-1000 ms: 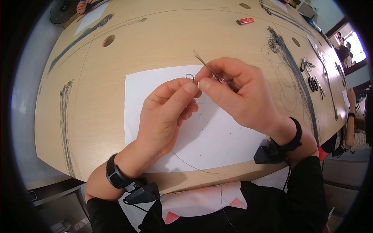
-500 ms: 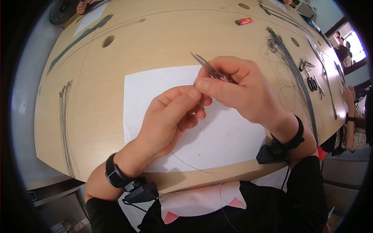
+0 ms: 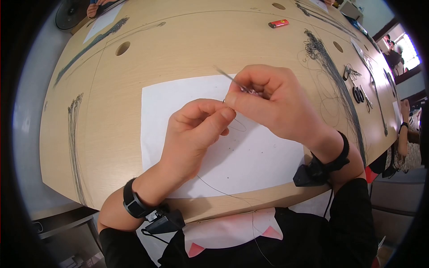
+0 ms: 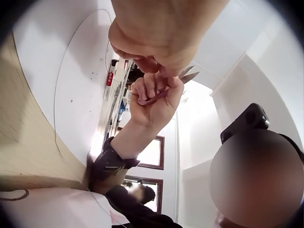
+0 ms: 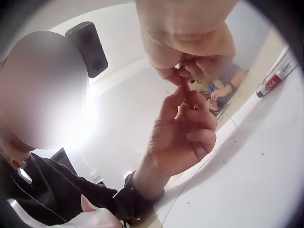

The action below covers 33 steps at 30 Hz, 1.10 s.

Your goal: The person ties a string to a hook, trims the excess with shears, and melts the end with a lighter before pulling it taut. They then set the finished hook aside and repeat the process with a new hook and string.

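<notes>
you're in the middle of the fine work on the thin wire (image 3: 237, 125): your left hand (image 3: 194, 134) pinches it between thumb and forefinger just above the white sheet (image 3: 170, 102), and your right hand (image 3: 272, 105) has its fingers curled round the small scissors (image 3: 232, 79), whose metal tips stick out past the knuckles toward the far side of the sheet. the two hands meet over the sheet's upper middle, thumb tips all but touching. the wire loops just right of your left thumb, then trails across the sheet toward your chest and off the near edge of the surface (image 3: 111, 111).

as i judge it, the next move calls for a steady pinch on the left and a very small, exact motion on the right, since the working point sits inside the gap between your fingertips.

that point is what you can't see: the fingers cover the wire's end and whatever it joins. the left wrist view shows the blades (image 4: 189, 74) poking from your right fist, but not whether they're parted. beyond the sheet, wire bundles (image 3: 333, 71) and a red lighter (image 3: 278, 23) lie well apart.
</notes>
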Available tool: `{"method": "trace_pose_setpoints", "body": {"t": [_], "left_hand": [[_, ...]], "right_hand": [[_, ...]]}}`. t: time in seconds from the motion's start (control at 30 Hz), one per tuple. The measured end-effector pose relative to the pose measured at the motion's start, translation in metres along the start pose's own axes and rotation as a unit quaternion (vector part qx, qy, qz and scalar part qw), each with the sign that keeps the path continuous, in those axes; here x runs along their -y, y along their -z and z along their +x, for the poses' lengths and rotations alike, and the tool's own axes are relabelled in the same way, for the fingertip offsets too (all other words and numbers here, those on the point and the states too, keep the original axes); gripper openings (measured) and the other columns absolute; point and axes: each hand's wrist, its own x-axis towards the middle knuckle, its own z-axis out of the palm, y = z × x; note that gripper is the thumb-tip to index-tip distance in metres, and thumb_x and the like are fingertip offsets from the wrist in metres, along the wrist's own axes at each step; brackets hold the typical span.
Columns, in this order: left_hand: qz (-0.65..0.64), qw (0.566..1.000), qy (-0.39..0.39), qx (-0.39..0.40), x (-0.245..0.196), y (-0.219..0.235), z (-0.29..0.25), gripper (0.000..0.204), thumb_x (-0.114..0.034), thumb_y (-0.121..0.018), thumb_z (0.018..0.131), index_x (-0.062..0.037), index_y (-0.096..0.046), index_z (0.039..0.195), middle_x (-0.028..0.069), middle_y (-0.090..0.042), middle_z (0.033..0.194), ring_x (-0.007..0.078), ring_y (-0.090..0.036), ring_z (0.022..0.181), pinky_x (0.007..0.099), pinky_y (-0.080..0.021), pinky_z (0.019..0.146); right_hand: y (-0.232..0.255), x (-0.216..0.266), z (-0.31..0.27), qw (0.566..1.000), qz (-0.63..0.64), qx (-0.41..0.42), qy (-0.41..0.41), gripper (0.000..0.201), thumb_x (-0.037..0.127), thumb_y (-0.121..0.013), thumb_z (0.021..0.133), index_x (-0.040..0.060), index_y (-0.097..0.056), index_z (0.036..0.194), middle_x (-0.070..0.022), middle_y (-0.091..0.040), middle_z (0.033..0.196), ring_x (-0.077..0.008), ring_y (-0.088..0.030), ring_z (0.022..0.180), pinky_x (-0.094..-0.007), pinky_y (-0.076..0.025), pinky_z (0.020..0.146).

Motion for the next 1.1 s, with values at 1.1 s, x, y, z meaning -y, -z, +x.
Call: {"method": "trace_pose_setpoints", "body": {"t": [1.1], "left_hand": [[-0.014,1.000,-0.013,0.011,-0.001,0.003,0.000,0.010,-0.010,-0.058,0.077,-0.0037,-0.059,0.085,-0.0005,-0.056,0.073,0.0053,-0.048,0.065,0.0183,-0.040,0.058]], "right_hand": [[0.000,-0.001,0.002,0.999,0.007,0.032,-0.021,0.015,0.014,-0.053,0.079,-0.0006,-0.053,0.079,0.0067,-0.041,0.061,0.0002,-0.033,0.052,-0.0158,-0.026,0.044]]}}
